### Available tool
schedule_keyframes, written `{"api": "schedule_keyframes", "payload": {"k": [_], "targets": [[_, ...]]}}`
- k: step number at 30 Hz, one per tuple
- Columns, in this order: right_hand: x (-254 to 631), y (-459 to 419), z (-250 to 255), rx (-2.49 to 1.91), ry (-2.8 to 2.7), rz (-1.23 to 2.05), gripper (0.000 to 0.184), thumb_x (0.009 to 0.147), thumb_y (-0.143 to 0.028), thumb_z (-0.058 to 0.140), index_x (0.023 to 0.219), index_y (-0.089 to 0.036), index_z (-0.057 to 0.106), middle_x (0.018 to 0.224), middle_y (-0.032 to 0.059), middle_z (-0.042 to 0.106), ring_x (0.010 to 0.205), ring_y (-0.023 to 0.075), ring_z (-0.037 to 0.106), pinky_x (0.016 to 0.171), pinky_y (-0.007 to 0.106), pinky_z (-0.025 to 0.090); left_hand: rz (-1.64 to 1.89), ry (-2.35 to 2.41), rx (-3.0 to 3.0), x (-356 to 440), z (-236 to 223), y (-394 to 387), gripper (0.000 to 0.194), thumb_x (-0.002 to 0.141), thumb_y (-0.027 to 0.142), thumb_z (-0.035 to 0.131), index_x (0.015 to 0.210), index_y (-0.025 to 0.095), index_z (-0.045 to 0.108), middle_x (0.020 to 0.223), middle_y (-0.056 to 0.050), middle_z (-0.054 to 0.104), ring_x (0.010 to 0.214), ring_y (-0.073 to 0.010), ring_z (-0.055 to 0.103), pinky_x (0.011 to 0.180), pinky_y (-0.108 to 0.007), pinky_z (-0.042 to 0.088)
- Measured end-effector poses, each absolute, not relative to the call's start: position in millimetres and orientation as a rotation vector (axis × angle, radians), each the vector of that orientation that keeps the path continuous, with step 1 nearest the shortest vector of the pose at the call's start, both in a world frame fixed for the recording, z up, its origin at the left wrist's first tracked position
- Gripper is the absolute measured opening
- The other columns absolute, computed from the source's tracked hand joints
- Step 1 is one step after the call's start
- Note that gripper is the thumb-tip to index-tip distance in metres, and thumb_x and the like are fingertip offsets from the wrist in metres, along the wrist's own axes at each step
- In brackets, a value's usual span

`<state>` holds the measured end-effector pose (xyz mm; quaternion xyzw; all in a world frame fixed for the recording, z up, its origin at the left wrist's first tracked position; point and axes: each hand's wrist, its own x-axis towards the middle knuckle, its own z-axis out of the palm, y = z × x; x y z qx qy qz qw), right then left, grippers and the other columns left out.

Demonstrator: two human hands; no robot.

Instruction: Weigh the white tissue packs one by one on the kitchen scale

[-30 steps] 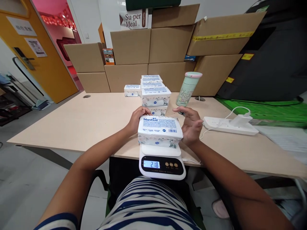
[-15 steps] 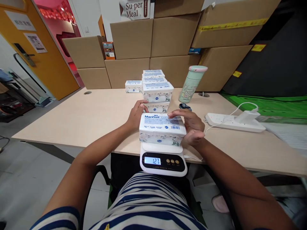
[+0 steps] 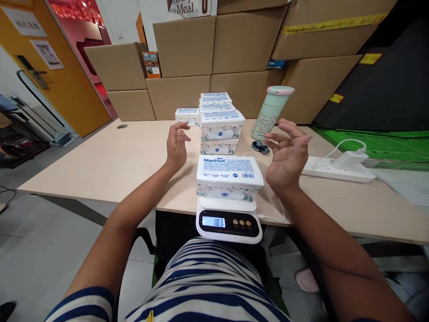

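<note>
A white tissue pack (image 3: 230, 172) marked "Manhua" rests on a white digital scale (image 3: 231, 237) at the table's front edge. The lit display (image 3: 213, 222) reads 1.83. My left hand (image 3: 177, 145) is raised to the left of the pack, apart from it, with its fingers partly curled and nothing in them. To the right of the pack, my right hand (image 3: 288, 156) is lifted with palm turned inward and fingers apart, also holding nothing. Behind the scale stand stacked tissue packs (image 3: 221, 124) in a row going back, with a single tissue pack (image 3: 187, 116) to their left.
A green bottle (image 3: 272, 114) stands behind my right hand, beside a small dark object (image 3: 260, 147). A white power strip (image 3: 338, 172) with a plug and cable lies at right. Cardboard boxes (image 3: 181, 96) form a wall along the table's back edge.
Both hands have let go of the tissue pack on the scale and moved up and outward. The display has gone from 1.27 to 1.83. The camera view has shifted slightly.
</note>
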<state>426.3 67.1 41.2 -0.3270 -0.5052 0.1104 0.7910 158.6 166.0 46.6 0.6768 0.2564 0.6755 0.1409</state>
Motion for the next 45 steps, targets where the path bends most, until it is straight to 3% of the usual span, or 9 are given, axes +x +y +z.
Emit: {"api": "schedule_keyframes", "payload": {"k": [7, 17, 26, 39, 42, 45], "targets": [[414.1, 58.5, 40.0, -0.718, -1.152, 0.348, 0.059, 0.101, -0.081, 0.039, 0.114, -0.034, 0.072, 0.142, 0.0039, 0.063, 0.104, 0.0207, 0.072, 0.097, 0.046, 0.059, 1.935, 0.781, 1.922, 153.9, 44.3, 172.1, 0.047, 0.105, 0.071, 0.05, 0.12, 0.029, 0.064, 0.116, -0.007, 0.071, 0.093, -0.0168, 0.07, 0.078, -0.032, 0.058], [415.4, 60.6, 42.0, -0.711, -1.131, 0.363, 0.063, 0.098, -0.085, 0.04, 0.111, -0.032, 0.072, 0.138, 0.0033, 0.065, 0.101, 0.0193, 0.072, 0.095, 0.043, 0.059, 1.928, 0.781, 1.931, 155.5, 43.8, 170.1, 0.044, 0.105, 0.069, 0.05, 0.118, 0.03, 0.065, 0.115, -0.006, 0.072, 0.089, -0.016, 0.069, 0.076, -0.031, 0.059], [415.4, 60.0, 35.0, -0.73, -1.265, 0.275, 0.062, 0.105, -0.078, 0.028, 0.121, -0.036, 0.071, 0.145, 0.0057, 0.061, 0.105, 0.0234, 0.072, 0.101, 0.052, 0.06, 1.815, 0.814, 1.966, 154.0, 43.7, 166.5, 0.038, 0.105, 0.064, 0.051, 0.118, 0.03, 0.062, 0.122, -0.007, 0.07, 0.083, -0.016, 0.067, 0.083, -0.037, 0.06], [414.5, 60.2, 36.1, -0.684, -1.224, 0.301, 0.059, 0.106, -0.074, 0.033, 0.117, -0.032, 0.072, 0.144, 0.0068, 0.063, 0.102, 0.0217, 0.074, 0.099, 0.049, 0.059, 1.794, 0.803, 2.051, 153.2, 48.9, 159.9, 0.046, 0.105, 0.068, 0.047, 0.114, 0.027, 0.065, 0.119, -0.008, 0.068, 0.081, -0.0148, 0.067, 0.082, -0.036, 0.06], [414.3, 61.6, 36.2, -0.677, -1.213, 0.295, 0.059, 0.106, -0.074, 0.033, 0.117, -0.032, 0.072, 0.143, 0.0069, 0.063, 0.101, 0.0215, 0.074, 0.099, 0.049, 0.06, 1.615, 0.661, 2.176, 150.7, 69.8, 144.3, 0.048, 0.105, 0.07, 0.048, 0.115, 0.027, 0.067, 0.117, -0.008, 0.071, 0.088, -0.0173, 0.071, 0.085, -0.037, 0.062], [413.2, 61.1, 37.3, -0.68, -1.197, 0.294, 0.059, 0.106, -0.074, 0.033, 0.117, -0.031, 0.072, 0.144, 0.0077, 0.063, 0.102, 0.0222, 0.074, 0.099, 0.049, 0.06, 1.132, 0.527, 2.333, 146.6, 97.5, 113.7, 0.047, 0.104, 0.068, 0.052, 0.128, 0.03, 0.068, 0.127, -0.009, 0.074, 0.111, -0.0235, 0.074, 0.097, -0.042, 0.062]]}}
